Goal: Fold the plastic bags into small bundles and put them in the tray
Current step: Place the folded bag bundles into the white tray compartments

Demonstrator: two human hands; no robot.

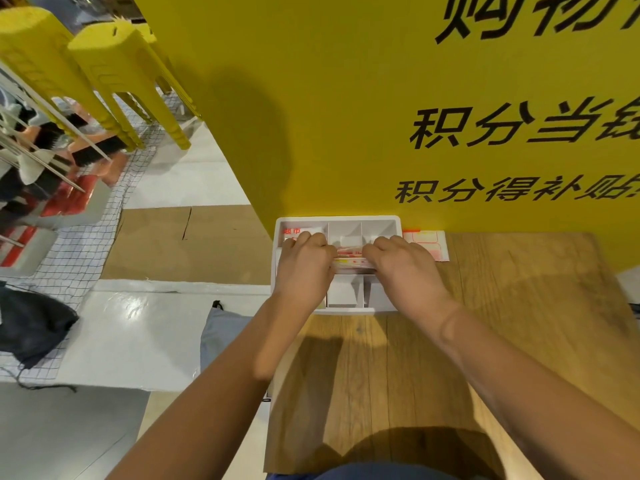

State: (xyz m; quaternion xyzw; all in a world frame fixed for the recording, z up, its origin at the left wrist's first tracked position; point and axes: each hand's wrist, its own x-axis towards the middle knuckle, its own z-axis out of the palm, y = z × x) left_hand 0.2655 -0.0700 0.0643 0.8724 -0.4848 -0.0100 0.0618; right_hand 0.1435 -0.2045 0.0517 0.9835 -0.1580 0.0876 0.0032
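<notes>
A white tray (381, 221) with several compartments stands at the far end of a wooden table, against a yellow sign. My left hand (303, 268) and my right hand (403, 266) are both over the tray's middle row, each gripping one end of a folded white plastic bag bundle (349, 263) with red and yellow print. Another folded bag (294, 233) with red print lies in the tray's far left compartment. A white piece (349, 240) lies in the far middle compartment. A flat printed bag (427, 244) lies on the table just right of the tray.
The wooden table (415, 375) stretches toward me. The yellow sign (346, 116) with black characters rises right behind the tray. Yellow stools (114, 74) and a shelf of goods stand at the left. A black bag (31, 323) lies on the floor at the left.
</notes>
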